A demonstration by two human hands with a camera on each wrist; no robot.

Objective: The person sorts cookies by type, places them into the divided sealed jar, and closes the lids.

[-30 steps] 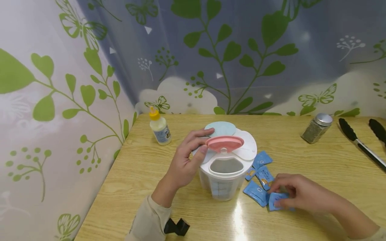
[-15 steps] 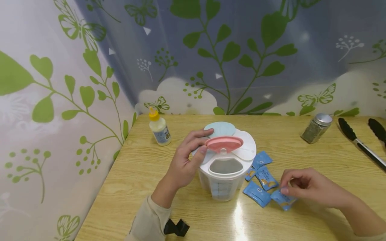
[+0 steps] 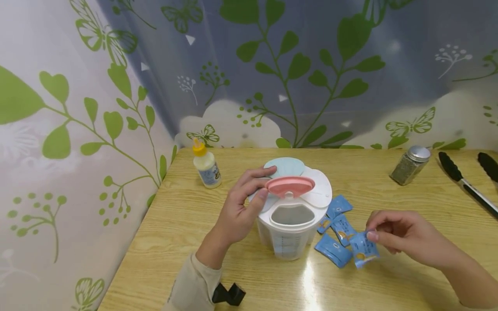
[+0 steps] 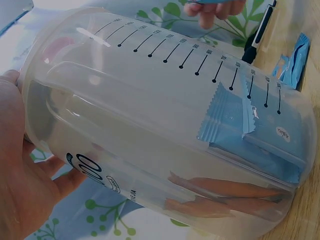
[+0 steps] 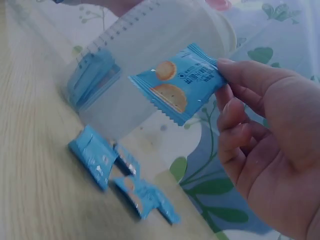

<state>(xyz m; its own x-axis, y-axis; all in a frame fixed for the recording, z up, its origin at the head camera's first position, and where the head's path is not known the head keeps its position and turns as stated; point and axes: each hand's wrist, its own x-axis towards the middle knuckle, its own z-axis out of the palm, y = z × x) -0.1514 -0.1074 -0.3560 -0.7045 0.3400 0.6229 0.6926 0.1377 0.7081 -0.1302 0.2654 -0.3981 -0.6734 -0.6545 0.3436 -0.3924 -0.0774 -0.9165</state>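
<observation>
A clear plastic compartment food container stands upright on the table, with a white lid. Its pink flap is raised, leaving the front opening uncovered; the pale blue flap lies behind. My left hand grips the lid's left side, thumb and index finger at the pink flap. Through the wall, in the left wrist view, blue packets and orange-brown pieces sit at the bottom in separate compartments. With thumb and fingertips, my right hand pinches a blue biscuit packet by one end, right of the container.
Several blue biscuit packets lie right of the container. A yellow-capped bottle stands at the back left. At the back right are a spice jar with a metal lid and black-tipped tongs. Patterned curtains line the table's back and left.
My right hand has lifted a biscuit packet off the table, moving slightly up and right, and the packet now hangs from its fingertips. My left hand and the container have stayed still.
</observation>
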